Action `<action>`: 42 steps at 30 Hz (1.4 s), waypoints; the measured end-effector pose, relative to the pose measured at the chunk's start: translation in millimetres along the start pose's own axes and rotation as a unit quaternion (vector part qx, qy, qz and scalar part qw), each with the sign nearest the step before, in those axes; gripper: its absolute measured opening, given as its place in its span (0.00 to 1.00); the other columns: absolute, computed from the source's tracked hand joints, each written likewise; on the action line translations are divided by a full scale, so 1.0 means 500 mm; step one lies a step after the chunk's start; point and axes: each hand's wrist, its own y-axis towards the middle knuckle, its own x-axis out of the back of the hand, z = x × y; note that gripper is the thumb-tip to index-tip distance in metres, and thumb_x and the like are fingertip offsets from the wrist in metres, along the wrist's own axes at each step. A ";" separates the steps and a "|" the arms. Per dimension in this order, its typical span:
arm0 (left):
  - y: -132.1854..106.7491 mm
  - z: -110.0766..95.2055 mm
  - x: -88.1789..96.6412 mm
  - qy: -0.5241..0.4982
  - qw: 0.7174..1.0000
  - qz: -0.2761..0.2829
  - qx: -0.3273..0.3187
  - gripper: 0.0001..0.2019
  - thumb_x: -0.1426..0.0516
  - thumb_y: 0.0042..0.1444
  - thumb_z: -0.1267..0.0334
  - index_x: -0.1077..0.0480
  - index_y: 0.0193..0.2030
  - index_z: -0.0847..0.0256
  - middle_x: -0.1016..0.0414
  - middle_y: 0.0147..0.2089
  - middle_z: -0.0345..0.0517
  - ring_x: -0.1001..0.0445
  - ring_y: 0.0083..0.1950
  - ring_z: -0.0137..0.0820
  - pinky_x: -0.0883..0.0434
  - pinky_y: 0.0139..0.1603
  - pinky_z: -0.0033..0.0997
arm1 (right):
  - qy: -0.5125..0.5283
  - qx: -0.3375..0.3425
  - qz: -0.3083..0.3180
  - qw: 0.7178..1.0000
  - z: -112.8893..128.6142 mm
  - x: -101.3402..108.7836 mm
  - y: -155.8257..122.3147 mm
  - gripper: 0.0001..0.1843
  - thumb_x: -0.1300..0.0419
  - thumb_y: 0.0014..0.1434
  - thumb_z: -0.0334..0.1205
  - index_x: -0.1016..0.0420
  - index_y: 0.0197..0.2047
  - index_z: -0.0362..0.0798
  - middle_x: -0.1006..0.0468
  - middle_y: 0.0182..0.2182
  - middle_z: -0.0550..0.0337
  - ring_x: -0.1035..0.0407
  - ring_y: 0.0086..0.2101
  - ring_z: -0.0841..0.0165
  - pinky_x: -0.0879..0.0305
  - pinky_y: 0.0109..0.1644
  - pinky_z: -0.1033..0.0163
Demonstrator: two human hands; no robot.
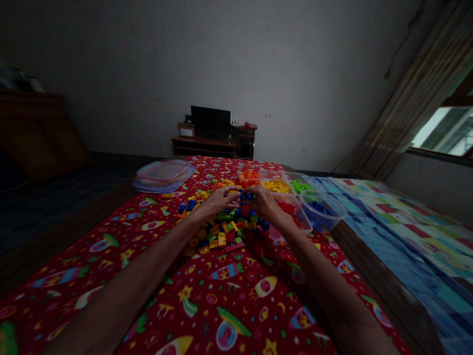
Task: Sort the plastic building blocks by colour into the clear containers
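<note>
Head view. A small cluster of blue blocks (246, 195) is held in the air between the two hands, just above the far edge of a mixed pile of blocks (225, 229). The left hand (220, 198) and the right hand (263, 201) meet at the cluster; the fingers of each are drawn together and pinch it from opposite sides.

The pile lies on a red rocket-print cloth (221, 296) that covers the worktop. Beyond and to the right of the hands stand clear sorting tubs, one colour each: the orange tub (249, 176), yellow tub (275, 185), green tub (300, 186), red tub (292, 208) and a round blue tub (324, 210) (the last sits nearest the worktop's right edge). A stack of clear lids (164, 175) rests far left. A dark monitor (210, 122) stands on a low desk against the back wall.
</note>
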 end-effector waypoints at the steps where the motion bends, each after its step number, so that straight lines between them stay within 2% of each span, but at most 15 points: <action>1: -0.001 -0.004 0.007 0.029 1.000 -0.001 -0.012 0.23 0.41 0.51 0.48 0.31 0.48 0.64 0.23 0.33 0.45 0.22 0.34 0.34 0.24 0.40 0.38 | -0.010 -0.006 -0.019 1.000 -0.007 0.013 0.003 0.12 0.43 0.56 0.30 0.24 0.44 0.45 0.23 0.35 0.53 0.32 0.37 0.66 0.36 0.43 0.62; 5: -0.007 -0.013 0.055 0.225 0.969 -0.047 -0.089 0.19 0.44 0.53 0.48 0.26 0.42 0.62 0.20 0.39 0.48 0.22 0.40 0.38 0.26 0.41 0.36 | -0.087 -0.080 -0.084 0.989 -0.055 0.099 0.013 0.11 0.43 0.54 0.32 0.23 0.39 0.45 0.22 0.34 0.54 0.30 0.37 0.66 0.36 0.45 0.61; 9: -0.011 -0.021 0.076 0.317 0.939 -0.062 -0.120 0.17 0.47 0.54 0.54 0.24 0.43 0.60 0.20 0.41 0.46 0.23 0.44 0.38 0.27 0.44 0.33 | -0.184 -0.202 -0.168 0.947 -0.127 0.196 -0.012 0.13 0.43 0.51 0.35 0.23 0.41 0.45 0.22 0.37 0.52 0.30 0.40 0.63 0.37 0.50 0.57; 13: -0.013 -0.020 0.035 0.364 0.921 -0.007 -0.138 0.13 0.46 0.54 0.59 0.24 0.42 0.59 0.20 0.43 0.44 0.24 0.44 0.35 0.29 0.48 0.33 | -0.229 -0.309 -0.172 0.907 -0.199 0.256 -0.072 0.14 0.44 0.48 0.34 0.22 0.39 0.44 0.22 0.35 0.50 0.30 0.40 0.60 0.37 0.50 0.54; 17: -0.013 0.011 -0.023 0.397 0.886 0.071 -0.227 0.11 0.44 0.53 0.66 0.25 0.42 0.59 0.22 0.46 0.48 0.26 0.49 0.35 0.31 0.53 0.33 | -0.238 -0.350 -0.153 0.893 -0.222 0.277 -0.101 0.17 0.44 0.48 0.34 0.23 0.42 0.43 0.23 0.35 0.49 0.31 0.41 0.59 0.37 0.50 0.52; 20: -0.012 0.039 -0.045 0.414 0.865 0.092 -0.269 0.10 0.44 0.53 0.70 0.25 0.41 0.59 0.25 0.49 0.50 0.28 0.51 0.35 0.32 0.54 0.33 | -0.233 -0.327 -0.163 0.901 -0.195 0.268 -0.073 0.18 0.45 0.50 0.34 0.23 0.44 0.41 0.22 0.35 0.48 0.30 0.40 0.59 0.37 0.51 0.53; 22: -0.011 0.051 -0.046 0.416 0.863 0.087 -0.272 0.09 0.45 0.53 0.72 0.26 0.40 0.60 0.25 0.48 0.51 0.29 0.51 0.35 0.32 0.53 0.33 | -0.206 -0.284 -0.147 0.925 -0.159 0.245 -0.042 0.18 0.46 0.52 0.33 0.23 0.45 0.42 0.22 0.34 0.49 0.29 0.38 0.61 0.36 0.49 0.56; 24: -0.009 0.055 -0.042 0.411 0.869 0.071 -0.266 0.08 0.45 0.52 0.73 0.27 0.37 0.61 0.26 0.47 0.51 0.28 0.50 0.34 0.32 0.53 0.33 | -0.153 -0.218 -0.081 0.961 -0.116 0.206 -0.016 0.16 0.46 0.54 0.32 0.23 0.45 0.45 0.21 0.34 0.52 0.28 0.36 0.64 0.34 0.43 0.60; 26: -0.007 0.053 -0.037 0.408 0.875 0.056 -0.253 0.07 0.45 0.52 0.73 0.28 0.35 0.61 0.26 0.46 0.50 0.27 0.48 0.34 0.31 0.51 0.33 | -0.105 -0.162 0.034 0.981 -0.070 0.155 -0.002 0.17 0.46 0.54 0.30 0.23 0.45 0.48 0.21 0.35 0.54 0.29 0.34 0.67 0.34 0.39 0.64; 28: -0.005 0.046 -0.032 0.411 0.880 0.046 -0.234 0.05 0.44 0.51 0.73 0.28 0.34 0.61 0.26 0.43 0.49 0.26 0.44 0.33 0.30 0.47 0.32 | -0.114 -0.116 0.116 0.980 -0.026 0.100 0.000 0.18 0.46 0.55 0.28 0.24 0.47 0.47 0.21 0.37 0.52 0.29 0.35 0.65 0.35 0.38 0.63; 30: -0.005 0.037 -0.027 0.416 0.882 0.042 -0.216 0.05 0.44 0.50 0.72 0.28 0.33 0.62 0.25 0.39 0.48 0.26 0.41 0.33 0.29 0.45 0.32 | -0.166 -0.069 0.158 0.971 0.011 0.053 -0.008 0.18 0.47 0.56 0.25 0.25 0.47 0.44 0.22 0.40 0.48 0.29 0.40 0.62 0.35 0.43 0.61; 33: -0.008 0.022 -0.019 0.418 0.890 0.029 -0.180 0.06 0.44 0.50 0.70 0.27 0.34 0.62 0.23 0.37 0.47 0.26 0.40 0.34 0.29 0.44 0.32 | -0.209 -0.038 0.256 0.943 0.042 0.011 -0.021 0.16 0.47 0.56 0.25 0.25 0.45 0.44 0.23 0.43 0.46 0.30 0.42 0.59 0.35 0.45 0.58; 35: -0.009 0.016 -0.014 0.413 0.899 0.016 -0.146 0.07 0.44 0.49 0.68 0.26 0.35 0.62 0.23 0.36 0.46 0.25 0.38 0.34 0.29 0.42 0.31 | -0.220 -0.031 0.288 0.932 0.042 0.002 -0.027 0.15 0.46 0.57 0.26 0.27 0.47 0.43 0.24 0.45 0.46 0.30 0.44 0.60 0.35 0.47 0.58; 39: -0.006 0.018 -0.003 0.382 0.918 0.004 -0.106 0.07 0.43 0.48 0.64 0.25 0.34 0.60 0.21 0.35 0.42 0.24 0.37 0.33 0.28 0.42 0.31 | -0.220 -0.013 0.280 0.934 0.015 0.006 -0.027 0.18 0.49 0.57 0.23 0.30 0.50 0.41 0.26 0.47 0.48 0.33 0.48 0.65 0.38 0.53 0.62; 42: 0.002 0.027 0.007 0.330 0.940 -0.008 -0.089 0.09 0.43 0.45 0.64 0.26 0.35 0.60 0.21 0.35 0.42 0.24 0.38 0.34 0.27 0.42 0.32 | -0.227 -0.015 0.284 0.932 0.002 0.013 -0.024 0.19 0.50 0.57 0.22 0.30 0.49 0.40 0.26 0.46 0.49 0.33 0.47 0.66 0.38 0.52 0.64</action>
